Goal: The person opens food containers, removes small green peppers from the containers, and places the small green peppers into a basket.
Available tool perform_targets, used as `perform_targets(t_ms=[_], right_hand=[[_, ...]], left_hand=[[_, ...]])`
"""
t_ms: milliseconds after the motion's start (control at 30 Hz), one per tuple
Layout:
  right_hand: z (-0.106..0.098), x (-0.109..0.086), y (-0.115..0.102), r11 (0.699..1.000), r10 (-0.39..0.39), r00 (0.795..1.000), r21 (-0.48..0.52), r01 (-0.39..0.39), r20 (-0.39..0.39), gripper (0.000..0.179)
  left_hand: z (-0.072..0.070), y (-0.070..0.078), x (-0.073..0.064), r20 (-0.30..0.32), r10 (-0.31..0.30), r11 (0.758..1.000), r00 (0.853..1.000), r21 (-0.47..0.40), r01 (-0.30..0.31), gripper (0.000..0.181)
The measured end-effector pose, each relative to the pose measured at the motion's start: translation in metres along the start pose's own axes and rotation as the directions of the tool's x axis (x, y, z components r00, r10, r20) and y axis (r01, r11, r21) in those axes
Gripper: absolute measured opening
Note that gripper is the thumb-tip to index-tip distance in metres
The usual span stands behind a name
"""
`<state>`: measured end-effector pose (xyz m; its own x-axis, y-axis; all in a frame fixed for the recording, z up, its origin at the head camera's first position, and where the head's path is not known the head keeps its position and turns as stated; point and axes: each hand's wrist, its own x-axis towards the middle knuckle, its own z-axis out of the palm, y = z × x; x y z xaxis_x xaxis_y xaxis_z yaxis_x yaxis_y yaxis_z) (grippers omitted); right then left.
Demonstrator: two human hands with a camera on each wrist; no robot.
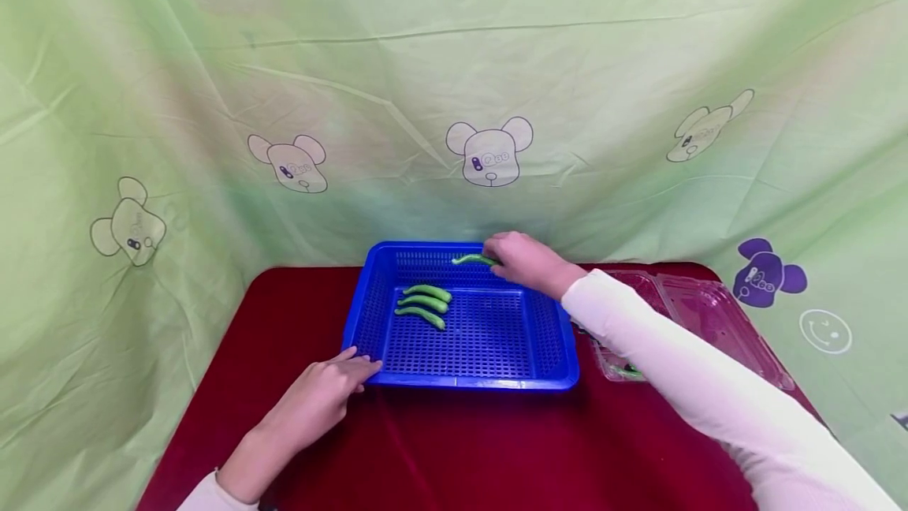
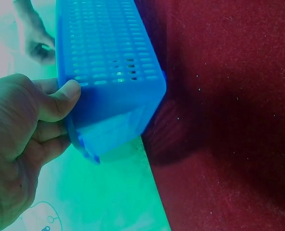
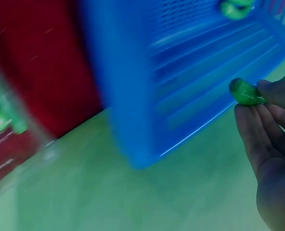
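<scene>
A blue plastic basket [image 1: 457,382] with slotted walls stands on the table. Several green chili peppers [image 1: 426,302] lie side by side on the left of its floor. At the near left corner, my left hand [image 1: 333,385] grips the rim, thumb on the outer wall [image 2: 111,103] and fingers over the edge. Over the far right part of the basket, my right hand [image 1: 528,259] pinches one green chili pepper [image 3: 247,92] between thumb and fingers. The thin stem end of this pepper [image 1: 468,259] points left in the head view.
Right of the basket lies a clear plastic clamshell box [image 1: 698,314] with its lid folded back; some green chili peppers [image 1: 627,373] show in it, partly hidden by the right sleeve [image 1: 681,369]. A dark red cloth [image 1: 454,448] covers the table. Green curtain [image 1: 397,85] hangs behind.
</scene>
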<state>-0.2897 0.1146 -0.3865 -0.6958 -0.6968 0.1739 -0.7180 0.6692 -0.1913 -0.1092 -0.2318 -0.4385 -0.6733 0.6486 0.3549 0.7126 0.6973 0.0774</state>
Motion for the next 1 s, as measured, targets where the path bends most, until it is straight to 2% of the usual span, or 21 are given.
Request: perform_targets(t_ms=[100, 333, 533, 800, 1000], right_hand=[[0.007, 0.014, -0.016, 0.999, -0.028, 0.999, -0.016, 0.029, 0.033, 0.007], [0.033, 0.041, -0.055, 0.999, 0.001, 0.988, -0.053, 0.008, 0.156, 0.024], [0.054, 0.053, -0.084, 0.998, 0.004, 0.975, -0.067, 0.012, 0.222, 0.017], [0.074, 0.061, -0.102, 0.995, 0.047, 0.967, -0.099, -0.023, 0.251, 0.018], [0.087, 0.063, -0.111, 0.989, 0.08, 0.962, -0.145, -0.042, 0.263, 0.015]], left_hand=[[0.001, -0.001, 0.0, -0.006, 0.001, 1.0, 1.0, 0.004, -0.001, 0.044], [0.002, -0.003, -0.001, 0.003, -0.009, 1.0, 1.0, -0.001, 0.009, 0.044], [0.004, -0.003, 0.0, 0.019, -0.013, 1.0, 1.0, -0.005, 0.013, 0.044], [0.004, -0.003, 0.002, 0.031, -0.02, 1.0, 0.999, -0.01, 0.02, 0.043], [0.004, -0.004, 0.002, 0.007, -0.008, 1.0, 1.0, -0.009, 0.008, 0.044]])
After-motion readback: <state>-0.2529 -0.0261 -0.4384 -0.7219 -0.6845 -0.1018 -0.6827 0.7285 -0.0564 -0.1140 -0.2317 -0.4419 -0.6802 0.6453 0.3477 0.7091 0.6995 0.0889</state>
